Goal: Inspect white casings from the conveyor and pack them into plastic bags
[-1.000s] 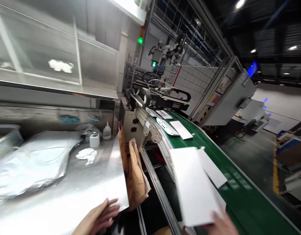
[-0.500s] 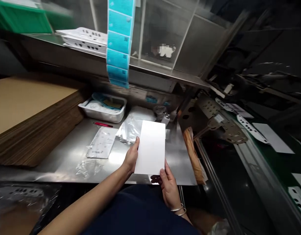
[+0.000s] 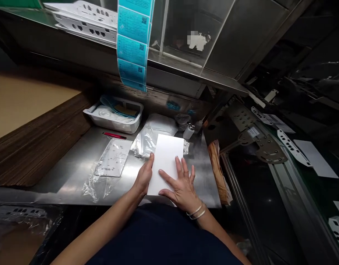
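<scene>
A plain white rectangular panel (image 3: pixel 167 152) is held over the metal table, in front of my body. My left hand (image 3: pixel 144 175) grips its left edge, thumb up along the side and the other fingers hidden beneath. Across its lower right part lies my right hand (image 3: pixel 183 186), open with the fingers spread. Just beyond the panel are clear plastic bags (image 3: pixel 145 141). To the left, a printed sheet in a clear bag (image 3: pixel 114 157) rests on the table.
A stack of cardboard (image 3: pixel 39 106) stands at left. Behind are a white tray (image 3: pixel 111 123), a red cutter (image 3: pixel 114 135) and a small white bottle (image 3: pixel 189 131). Blue labels (image 3: pixel 133 48) hang from above. At right, a conveyor (image 3: pixel 307 184) carries white perforated parts.
My right hand has moved from the panel's lower right corner onto its face, fingers now spread. My left hand keeps its hold on the left edge. The view has shifted slightly.
</scene>
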A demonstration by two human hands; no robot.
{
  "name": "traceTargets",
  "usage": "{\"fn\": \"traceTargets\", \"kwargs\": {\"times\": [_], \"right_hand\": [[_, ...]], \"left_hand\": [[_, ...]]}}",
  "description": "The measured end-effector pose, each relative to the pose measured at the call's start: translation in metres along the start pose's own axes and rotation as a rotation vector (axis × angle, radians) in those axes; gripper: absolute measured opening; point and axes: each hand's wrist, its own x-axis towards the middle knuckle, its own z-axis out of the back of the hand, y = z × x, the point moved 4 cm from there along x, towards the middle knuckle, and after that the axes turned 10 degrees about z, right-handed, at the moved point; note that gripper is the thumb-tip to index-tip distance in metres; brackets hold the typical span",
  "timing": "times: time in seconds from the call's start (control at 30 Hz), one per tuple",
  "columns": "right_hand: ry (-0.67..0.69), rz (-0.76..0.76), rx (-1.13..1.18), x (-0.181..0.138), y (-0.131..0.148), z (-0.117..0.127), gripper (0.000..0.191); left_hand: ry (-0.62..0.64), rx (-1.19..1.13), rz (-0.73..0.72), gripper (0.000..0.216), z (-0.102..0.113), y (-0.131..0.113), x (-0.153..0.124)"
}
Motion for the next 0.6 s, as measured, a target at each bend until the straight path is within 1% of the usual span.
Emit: {"fn": "traceTargets", "kwargs": {"times": [0.07, 0.13, 0.2, 0.27, 0.3, 0.33, 0.37, 0.4, 0.47, 0.53, 0.6], "right_hand": [[0.011, -0.013, -0.044, 0.011, -0.017, -0.001, 0.063], [-0.039, -0.115, -0.049, 0.013, -0.049, -0.003, 0.062], [-0.131, -0.329, -0.002, 0.003, -0.096, -0.008, 0.059], [-0.241, -0.618, 0.096, -0.019, -0.15, -0.017, 0.063], [-0.292, -0.737, 0.165, -0.03, -0.174, -0.024, 0.066], [-0.342, -0.806, 0.247, -0.04, -0.195, -0.033, 0.068], [-0.378, -0.835, 0.348, -0.047, -0.21, -0.042, 0.069], [-0.403, -0.84, 0.464, -0.051, -0.22, -0.051, 0.067], [-0.408, -0.849, 0.728, -0.054, -0.225, -0.068, 0.057], [-0.404, -0.914, 0.95, -0.05, -0.211, -0.079, 0.046], [-0.426, -0.953, 1.099, -0.04, -0.187, -0.082, 0.04]], "left_hand": [[-0.016, 0.041, -0.025, 0.056, -0.006, 0.0, 0.001], [-0.046, 0.065, -0.04, 0.056, -0.009, 0.0, 0.001], [-0.103, 0.066, -0.034, 0.057, -0.011, 0.0, 0.002], [-0.156, 0.031, -0.027, 0.057, -0.01, -0.001, 0.004], [-0.174, 0.002, -0.029, 0.057, -0.009, -0.002, 0.005], [-0.185, -0.03, -0.036, 0.057, -0.008, -0.003, 0.008], [-0.185, -0.061, -0.045, 0.056, -0.007, -0.005, 0.011], [-0.179, -0.087, -0.054, 0.055, -0.006, -0.006, 0.014], [-0.164, -0.122, -0.061, 0.054, -0.003, -0.008, 0.022], [-0.173, -0.139, -0.062, 0.053, 0.0, -0.011, 0.029], [-0.193, -0.144, -0.067, 0.054, 0.003, -0.014, 0.034]]}}
